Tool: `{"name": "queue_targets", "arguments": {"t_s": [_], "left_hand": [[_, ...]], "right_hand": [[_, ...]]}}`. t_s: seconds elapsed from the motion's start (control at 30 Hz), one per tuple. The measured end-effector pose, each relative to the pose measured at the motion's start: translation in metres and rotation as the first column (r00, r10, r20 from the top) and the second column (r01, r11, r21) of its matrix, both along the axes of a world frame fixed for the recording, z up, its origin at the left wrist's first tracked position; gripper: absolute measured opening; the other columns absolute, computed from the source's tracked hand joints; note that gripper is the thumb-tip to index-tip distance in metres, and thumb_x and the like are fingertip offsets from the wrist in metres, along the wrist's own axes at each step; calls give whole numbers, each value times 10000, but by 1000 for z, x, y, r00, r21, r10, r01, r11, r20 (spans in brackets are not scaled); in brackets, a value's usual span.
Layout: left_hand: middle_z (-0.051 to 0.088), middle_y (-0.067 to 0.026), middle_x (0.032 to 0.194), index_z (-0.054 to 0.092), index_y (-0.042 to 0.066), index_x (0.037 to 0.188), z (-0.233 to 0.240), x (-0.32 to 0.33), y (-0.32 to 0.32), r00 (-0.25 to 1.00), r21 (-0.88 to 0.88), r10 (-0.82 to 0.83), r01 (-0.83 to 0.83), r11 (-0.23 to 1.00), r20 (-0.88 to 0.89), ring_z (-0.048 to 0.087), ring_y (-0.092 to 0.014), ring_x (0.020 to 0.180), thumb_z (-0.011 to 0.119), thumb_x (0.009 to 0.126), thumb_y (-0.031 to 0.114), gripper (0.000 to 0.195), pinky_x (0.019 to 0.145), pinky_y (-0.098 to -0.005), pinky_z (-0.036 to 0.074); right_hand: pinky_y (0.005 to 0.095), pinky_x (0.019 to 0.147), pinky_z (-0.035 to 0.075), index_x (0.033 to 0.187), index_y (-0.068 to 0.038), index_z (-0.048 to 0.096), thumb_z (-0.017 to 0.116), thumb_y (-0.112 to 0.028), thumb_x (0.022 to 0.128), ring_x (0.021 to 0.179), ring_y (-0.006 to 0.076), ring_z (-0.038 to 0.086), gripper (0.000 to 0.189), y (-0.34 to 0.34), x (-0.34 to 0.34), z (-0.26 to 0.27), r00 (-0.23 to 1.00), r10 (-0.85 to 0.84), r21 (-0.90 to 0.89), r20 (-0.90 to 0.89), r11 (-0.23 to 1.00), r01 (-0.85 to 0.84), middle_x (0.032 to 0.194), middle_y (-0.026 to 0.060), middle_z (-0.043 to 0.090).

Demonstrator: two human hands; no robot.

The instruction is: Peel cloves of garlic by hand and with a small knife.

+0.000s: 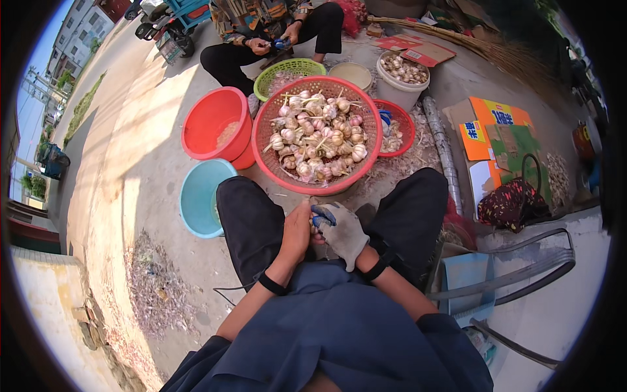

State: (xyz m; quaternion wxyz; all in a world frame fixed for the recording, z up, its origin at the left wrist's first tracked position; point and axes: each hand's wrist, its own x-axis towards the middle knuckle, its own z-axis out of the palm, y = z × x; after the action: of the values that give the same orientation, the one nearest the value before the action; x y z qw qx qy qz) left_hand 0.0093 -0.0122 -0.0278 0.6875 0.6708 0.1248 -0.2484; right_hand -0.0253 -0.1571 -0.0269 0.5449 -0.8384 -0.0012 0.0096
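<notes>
My bare left hand [297, 229] and my right hand [341, 233], in a grey glove with blue fingertips, meet between my knees. A garlic bulb [313, 226] seems to be between them, mostly hidden by the fingers. Just beyond my hands stands a large red plastic basket [262, 164] heaped with garlic bulbs [321, 134] that have stalks. A light blue basin [192, 198] stands beside my left knee. Behind it, a red basin [198, 125] holds pale peeled cloves [228, 134]. A smaller red basket [409, 122] at the right holds garlic pieces and something blue.
A person [267, 29] sits opposite, hands over a green basket [313, 66]. A white bucket of garlic [401, 90], a metal-coloured pole [441, 142] and flattened cardboard [509, 117] lie to the right. Garlic skins [159, 294] litter the ground at left.
</notes>
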Motion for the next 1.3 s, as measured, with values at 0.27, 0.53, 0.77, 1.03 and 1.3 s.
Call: {"name": "queue_targets", "arguments": {"t_s": [0.27, 0.53, 0.77, 1.03, 1.3], "left_hand": [[553, -39, 627, 593, 15, 871, 0, 2, -3, 989, 40, 86, -91, 995, 119, 549, -129, 480, 416, 1091, 475, 541, 443, -287, 515], [586, -117, 695, 590, -23, 898, 0, 7, -15, 817, 248, -43, -125, 961, 576, 584, -201, 596, 408, 1103, 372, 481, 573, -363, 485], [576, -55, 673, 596, 14, 884, 19, 11, -24, 917, 77, 16, -51, 996, 399, 536, -132, 534, 356, 1120, 425, 531, 511, -292, 459], [553, -29, 635, 596, 18, 871, 12, 9, -13, 942, 39, 5, -19, 999, 335, 533, -113, 482, 355, 1115, 444, 546, 439, -275, 472], [528, -136, 672, 563, -33, 869, 0, 13, -10, 811, 274, -78, -104, 956, 580, 550, -242, 615, 379, 1113, 346, 487, 631, -412, 438]], "right_hand": [[414, 866, 536, 1202, -21, 664, 656, -168, 938, 986, 346, 685, 301, 6, 3, 8, 997, -68, 189, -32, 979, 73, 1075, 182, 705], [442, 885, 526, 1155, -28, 665, 575, -183, 979, 1005, 374, 667, 252, 10, 13, -4, 964, -221, 69, 150, 975, 213, 1075, 197, 696], [344, 861, 538, 1218, -10, 676, 577, -127, 1006, 975, 228, 680, 261, 0, 16, 7, 965, -262, 431, 27, 874, 226, 1081, 125, 708], [344, 816, 552, 1222, 4, 632, 655, -129, 963, 965, 229, 681, 292, -7, 11, 36, 998, -38, 327, -45, 944, 51, 1057, 129, 696], [462, 935, 509, 1248, -26, 604, 603, -131, 963, 1097, 396, 632, 303, 8, 10, 11, 990, -119, 116, 78, 987, 110, 1179, 212, 654]]}}
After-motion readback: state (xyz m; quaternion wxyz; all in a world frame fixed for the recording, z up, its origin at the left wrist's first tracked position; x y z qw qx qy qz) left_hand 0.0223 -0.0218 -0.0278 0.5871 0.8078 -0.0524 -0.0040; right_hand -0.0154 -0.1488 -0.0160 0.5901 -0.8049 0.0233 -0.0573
